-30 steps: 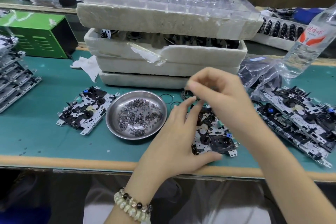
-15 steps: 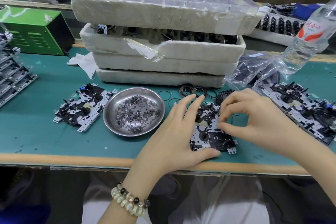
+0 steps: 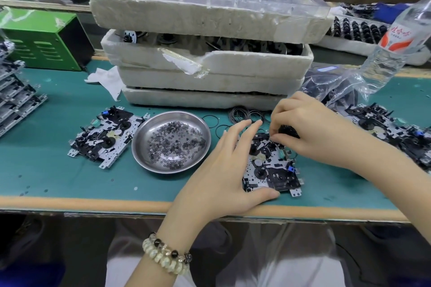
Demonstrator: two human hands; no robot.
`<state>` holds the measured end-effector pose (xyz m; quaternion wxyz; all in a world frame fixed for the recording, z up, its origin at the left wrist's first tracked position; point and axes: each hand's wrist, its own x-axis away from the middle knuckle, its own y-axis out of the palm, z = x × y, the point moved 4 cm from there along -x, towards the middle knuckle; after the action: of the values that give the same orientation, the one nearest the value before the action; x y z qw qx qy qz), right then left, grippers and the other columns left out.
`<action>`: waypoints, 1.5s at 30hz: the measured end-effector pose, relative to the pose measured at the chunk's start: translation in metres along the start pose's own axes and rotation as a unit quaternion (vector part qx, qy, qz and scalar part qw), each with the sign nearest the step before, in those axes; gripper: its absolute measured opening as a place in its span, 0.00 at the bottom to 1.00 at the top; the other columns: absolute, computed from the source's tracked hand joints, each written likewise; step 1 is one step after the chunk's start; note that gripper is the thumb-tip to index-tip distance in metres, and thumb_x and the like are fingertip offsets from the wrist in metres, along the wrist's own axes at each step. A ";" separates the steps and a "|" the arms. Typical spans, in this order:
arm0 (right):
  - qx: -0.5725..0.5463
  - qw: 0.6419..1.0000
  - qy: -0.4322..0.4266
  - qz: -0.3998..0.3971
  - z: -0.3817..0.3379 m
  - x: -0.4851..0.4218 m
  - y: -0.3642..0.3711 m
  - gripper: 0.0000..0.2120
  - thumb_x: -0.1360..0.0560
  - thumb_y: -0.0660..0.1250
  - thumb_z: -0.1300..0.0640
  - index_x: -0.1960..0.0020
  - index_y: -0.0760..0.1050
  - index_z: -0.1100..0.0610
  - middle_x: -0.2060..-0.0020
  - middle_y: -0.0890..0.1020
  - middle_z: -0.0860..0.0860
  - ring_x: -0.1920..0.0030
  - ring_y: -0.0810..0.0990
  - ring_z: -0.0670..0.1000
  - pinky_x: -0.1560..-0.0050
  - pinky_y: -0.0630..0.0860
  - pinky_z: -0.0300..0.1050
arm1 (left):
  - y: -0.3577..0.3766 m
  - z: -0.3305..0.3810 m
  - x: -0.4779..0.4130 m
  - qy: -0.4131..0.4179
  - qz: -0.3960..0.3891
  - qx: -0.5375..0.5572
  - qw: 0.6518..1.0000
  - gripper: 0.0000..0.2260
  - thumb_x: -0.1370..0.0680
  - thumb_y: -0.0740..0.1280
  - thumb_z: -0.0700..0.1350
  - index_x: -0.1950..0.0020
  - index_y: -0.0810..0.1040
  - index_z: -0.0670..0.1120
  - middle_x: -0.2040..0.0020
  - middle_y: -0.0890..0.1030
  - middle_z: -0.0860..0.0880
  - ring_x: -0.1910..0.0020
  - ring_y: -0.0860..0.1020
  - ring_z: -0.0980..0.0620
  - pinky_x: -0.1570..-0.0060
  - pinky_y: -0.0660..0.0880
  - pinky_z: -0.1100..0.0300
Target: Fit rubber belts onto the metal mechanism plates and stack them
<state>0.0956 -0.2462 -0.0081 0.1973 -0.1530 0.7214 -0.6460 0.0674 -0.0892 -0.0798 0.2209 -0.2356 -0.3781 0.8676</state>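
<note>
The right hand had dropped to the mechanism plate's 12 o'clock end, apparently pinching a rubber belt. The straight-fingered left hand steadied the plate, so fitting looked underway.

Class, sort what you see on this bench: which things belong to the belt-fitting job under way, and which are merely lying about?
In the job: left hand steadying the mechanism plate; right hand pinching a dark part on it; loose rubber belts; stacked plates.
Lying about: steel dish of small rings; green box; water bottle; white cloth.
</note>
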 end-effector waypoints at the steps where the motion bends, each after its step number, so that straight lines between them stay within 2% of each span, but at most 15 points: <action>1: 0.002 1.000 -0.007 -0.004 0.000 -0.002 0.000 0.04 0.25 0.70 0.51 0.55 0.82 0.50 0.54 0.75 0.43 0.48 0.69 0.50 0.42 0.69 0.50 | 0.000 0.000 0.000 -0.001 0.000 0.002 1.000 0.50 0.29 0.74 0.64 0.18 0.47 0.53 0.20 0.49 0.58 0.20 0.51 0.57 0.22 0.56 0.52; 8: 0.049 0.997 -0.029 -0.052 -0.002 -0.013 -0.005 0.02 0.26 0.72 0.49 0.56 0.83 0.46 0.52 0.75 0.42 0.47 0.68 0.50 0.42 0.69 0.50 | 0.000 -0.002 -0.001 -0.004 -0.003 0.004 1.000 0.51 0.29 0.74 0.64 0.18 0.46 0.53 0.20 0.49 0.58 0.20 0.50 0.57 0.22 0.56 0.53; 12: 0.070 0.994 -0.034 -0.083 -0.004 -0.019 -0.007 0.03 0.26 0.71 0.47 0.55 0.83 0.45 0.53 0.71 0.39 0.46 0.66 0.47 0.41 0.67 0.49 | 0.000 -0.002 -0.001 -0.005 -0.004 0.002 1.000 0.50 0.29 0.73 0.65 0.18 0.46 0.53 0.20 0.49 0.57 0.20 0.50 0.56 0.22 0.56 0.52; 18: 0.088 0.990 -0.051 -0.096 -0.006 -0.024 -0.006 0.03 0.26 0.72 0.48 0.56 0.83 0.47 0.53 0.70 0.38 0.45 0.68 0.48 0.43 0.67 0.48 | 0.001 -0.002 -0.002 -0.001 -0.001 0.002 1.000 0.50 0.29 0.73 0.65 0.18 0.47 0.52 0.21 0.50 0.57 0.20 0.51 0.57 0.22 0.57 0.53; 22: 0.073 0.986 -0.057 -0.136 -0.004 -0.031 -0.005 0.02 0.27 0.73 0.48 0.57 0.83 0.45 0.52 0.70 0.38 0.46 0.68 0.47 0.43 0.68 0.48 | 0.001 -0.003 -0.002 0.002 0.002 0.007 1.000 0.50 0.29 0.73 0.65 0.18 0.47 0.53 0.21 0.51 0.57 0.21 0.52 0.58 0.23 0.58 0.55; 27: 0.043 0.976 -0.059 -0.207 -0.001 -0.045 -0.006 0.02 0.29 0.74 0.48 0.59 0.83 0.44 0.53 0.74 0.40 0.46 0.71 0.48 0.43 0.71 0.49 | 0.001 -0.004 -0.001 0.003 0.005 0.009 1.000 0.50 0.29 0.73 0.66 0.18 0.47 0.54 0.21 0.51 0.59 0.21 0.52 0.60 0.24 0.57 0.60; 34: 0.013 0.968 -0.016 -0.251 0.000 -0.051 -0.009 0.03 0.31 0.76 0.47 0.60 0.84 0.45 0.57 0.83 0.45 0.54 0.77 0.43 0.51 0.76 0.48 | 0.001 -0.004 0.000 0.002 0.003 0.009 1.000 0.50 0.30 0.73 0.66 0.18 0.46 0.56 0.22 0.49 0.61 0.21 0.52 0.61 0.26 0.55 0.63; 36: 0.014 0.972 -0.017 -0.235 -0.001 -0.049 -0.011 0.03 0.31 0.76 0.47 0.60 0.84 0.45 0.56 0.83 0.46 0.53 0.77 0.45 0.49 0.76 0.50 | 0.002 -0.004 0.000 0.002 0.001 0.008 1.000 0.50 0.30 0.73 0.66 0.18 0.46 0.55 0.22 0.49 0.61 0.21 0.52 0.60 0.26 0.55 0.64; 39: 0.069 0.986 -0.041 -0.144 -0.006 -0.035 -0.011 0.02 0.29 0.75 0.49 0.59 0.84 0.47 0.51 0.79 0.45 0.48 0.74 0.49 0.46 0.73 0.51 | 0.002 -0.004 -0.001 0.003 0.004 0.001 1.000 0.49 0.29 0.73 0.65 0.18 0.47 0.54 0.22 0.50 0.60 0.21 0.52 0.60 0.26 0.56 0.63; 43: 0.143 0.983 -0.112 0.018 -0.020 -0.009 0.000 0.03 0.29 0.72 0.62 0.62 0.82 0.58 0.56 0.80 0.52 0.52 0.76 0.58 0.56 0.74 0.54 | 0.002 -0.004 -0.001 0.009 0.013 -0.009 1.000 0.49 0.29 0.73 0.65 0.18 0.47 0.53 0.22 0.52 0.58 0.22 0.53 0.59 0.26 0.53 0.65; 45: 0.177 0.976 -0.120 0.042 -0.021 -0.003 0.007 0.03 0.30 0.73 0.65 0.62 0.81 0.59 0.58 0.80 0.53 0.54 0.77 0.59 0.58 0.74 0.53 | 0.002 -0.004 -0.001 0.007 0.013 -0.007 1.000 0.49 0.29 0.73 0.65 0.18 0.47 0.53 0.22 0.52 0.58 0.22 0.53 0.59 0.25 0.53 0.65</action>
<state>0.0886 -0.2256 -0.0125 0.3330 -0.1616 0.5728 -0.7314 0.0702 -0.0888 -0.0832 0.2109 -0.2484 -0.3793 0.8660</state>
